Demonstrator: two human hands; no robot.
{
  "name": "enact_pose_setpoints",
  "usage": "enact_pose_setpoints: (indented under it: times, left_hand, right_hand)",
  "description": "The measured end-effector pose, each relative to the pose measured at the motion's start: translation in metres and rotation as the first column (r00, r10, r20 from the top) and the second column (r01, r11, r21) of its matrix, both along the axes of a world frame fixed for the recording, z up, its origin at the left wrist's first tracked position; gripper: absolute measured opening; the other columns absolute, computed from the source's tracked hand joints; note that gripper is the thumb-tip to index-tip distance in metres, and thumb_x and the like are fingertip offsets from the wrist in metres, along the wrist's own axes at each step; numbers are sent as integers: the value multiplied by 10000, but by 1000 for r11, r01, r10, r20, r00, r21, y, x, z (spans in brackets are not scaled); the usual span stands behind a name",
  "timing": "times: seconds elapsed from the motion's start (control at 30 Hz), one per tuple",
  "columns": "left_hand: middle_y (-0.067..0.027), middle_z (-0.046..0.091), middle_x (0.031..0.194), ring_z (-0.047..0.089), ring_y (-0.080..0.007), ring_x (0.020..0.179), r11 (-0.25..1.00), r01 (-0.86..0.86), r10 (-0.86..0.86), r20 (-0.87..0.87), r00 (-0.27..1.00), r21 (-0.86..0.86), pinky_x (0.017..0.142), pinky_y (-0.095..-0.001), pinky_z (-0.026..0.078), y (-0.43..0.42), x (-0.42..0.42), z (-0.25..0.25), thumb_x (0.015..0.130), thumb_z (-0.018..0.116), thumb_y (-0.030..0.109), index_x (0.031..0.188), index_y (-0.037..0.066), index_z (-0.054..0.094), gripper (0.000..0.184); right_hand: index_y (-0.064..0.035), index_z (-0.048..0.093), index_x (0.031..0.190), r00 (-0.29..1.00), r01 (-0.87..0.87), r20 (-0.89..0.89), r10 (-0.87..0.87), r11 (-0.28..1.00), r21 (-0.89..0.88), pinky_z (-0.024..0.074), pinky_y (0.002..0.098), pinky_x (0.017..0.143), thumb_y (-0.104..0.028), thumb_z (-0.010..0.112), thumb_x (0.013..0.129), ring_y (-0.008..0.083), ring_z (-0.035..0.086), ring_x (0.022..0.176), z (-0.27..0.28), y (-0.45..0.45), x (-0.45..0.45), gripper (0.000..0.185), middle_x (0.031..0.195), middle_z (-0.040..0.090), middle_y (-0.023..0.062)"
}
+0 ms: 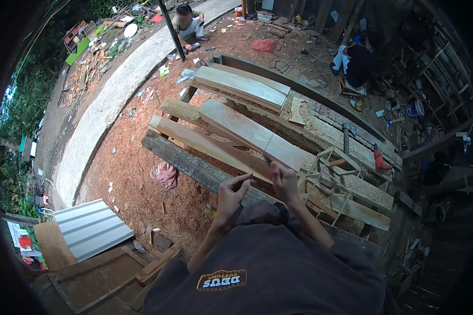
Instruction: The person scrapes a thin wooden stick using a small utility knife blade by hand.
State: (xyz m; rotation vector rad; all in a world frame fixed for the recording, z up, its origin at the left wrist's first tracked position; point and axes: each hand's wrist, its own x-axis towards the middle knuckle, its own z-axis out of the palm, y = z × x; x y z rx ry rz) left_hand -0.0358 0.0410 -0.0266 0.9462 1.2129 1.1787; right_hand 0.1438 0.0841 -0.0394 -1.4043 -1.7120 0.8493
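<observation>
My left hand is closed in a pinch near the bench's front edge, its fingertips on something too small to make out. To its right, my right hand is wrapped round a short dark tool that points up and left. Just beyond the hands lies a pale wooden board with a thin line across it. A longer board runs beneath and to the left of it. The kind of tool cannot be told.
A hammer, a red tool and a slatted wooden frame lie on the bench at the right. More boards lie at the far side. One person crouches at the top, another at the upper right.
</observation>
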Motion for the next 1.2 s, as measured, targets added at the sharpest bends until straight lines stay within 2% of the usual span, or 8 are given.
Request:
enact_pose_setpoints:
  times: [0.07, 0.3, 0.4, 0.63, 0.73, 0.93, 1.03, 1.2]
  left_hand:
    - [-90, 718, 960, 622, -64, 833, 1000, -6, 6, -10, 1000, 0, 746, -204, 498, -1, 0, -1, 954, 595, 83, 1168, -59, 643, 261]
    - [-78, 713, 961, 606, -51, 790, 999, 3, -4, -26, 1000, -39, 704, -191, 484, 2, -2, 7, 944, 591, 47, 1147, -59, 648, 235]
    - [-89, 711, 976, 636, -86, 853, 998, 43, -44, -27, 999, -35, 751, -220, 503, -2, 4, 4, 928, 592, 20, 1131, -67, 652, 229]
    - [-63, 705, 948, 574, -48, 764, 997, 66, -65, 28, 997, -49, 655, -199, 443, -6, 0, 15, 921, 583, -1, 1165, -25, 662, 258]
    - [-101, 707, 981, 656, -132, 917, 998, 52, -53, -21, 998, -29, 838, -263, 519, -9, -2, 2, 906, 557, -41, 1130, -63, 659, 247]
    - [-94, 711, 977, 651, -124, 941, 984, 79, -87, -43, 995, -162, 852, -255, 514, -6, -4, 10, 911, 565, -36, 1139, -55, 660, 248]
    - [-82, 711, 955, 638, -100, 890, 997, 68, -69, 33, 997, 46, 800, -240, 508, -9, 2, 2, 929, 577, -2, 1147, -44, 663, 239]
    - [-62, 697, 939, 582, -61, 796, 994, 58, -51, 70, 996, -95, 706, -196, 467, -6, 1, 13, 884, 579, -61, 1158, -11, 674, 294]
  right_hand:
    - [-75, 681, 960, 991, -81, 104, 82, 997, -11, 484, 445, 584, -307, 467, 991, 398, 645, 681, 8, -8, -4, 317, 663, 590, 215]
    - [-39, 630, 808, 994, 87, 71, -85, 996, -23, 478, 434, 557, -318, 475, 991, 376, 636, 622, -7, 6, 9, 368, 627, 578, 187]
    - [-37, 596, 795, 996, -88, 9, 87, 987, 135, 423, 386, 516, -342, 455, 1009, 323, 572, 535, 2, -12, -10, 398, 593, 539, 149]
    - [-95, 652, 851, 995, -73, 79, 66, 993, 88, 477, 404, 562, -380, 484, 980, 326, 644, 643, 19, -8, -13, 355, 658, 609, 130]
    - [-92, 636, 837, 977, -192, 129, 170, 963, 188, 478, 410, 588, -380, 501, 965, 317, 647, 688, 8, -18, -16, 343, 704, 620, 126]
    - [-76, 639, 905, 983, -122, 145, 111, 991, 63, 473, 413, 606, -398, 546, 923, 336, 628, 686, 8, -6, -6, 336, 706, 603, 134]
    - [-68, 621, 877, 957, -276, 163, 242, 931, 239, 471, 421, 594, -393, 552, 917, 330, 630, 672, 12, -18, -12, 335, 699, 606, 130]
    - [-69, 627, 884, 983, -150, 112, 147, 989, 15, 473, 422, 609, -416, 529, 930, 336, 637, 708, 11, -6, -5, 363, 733, 612, 148]
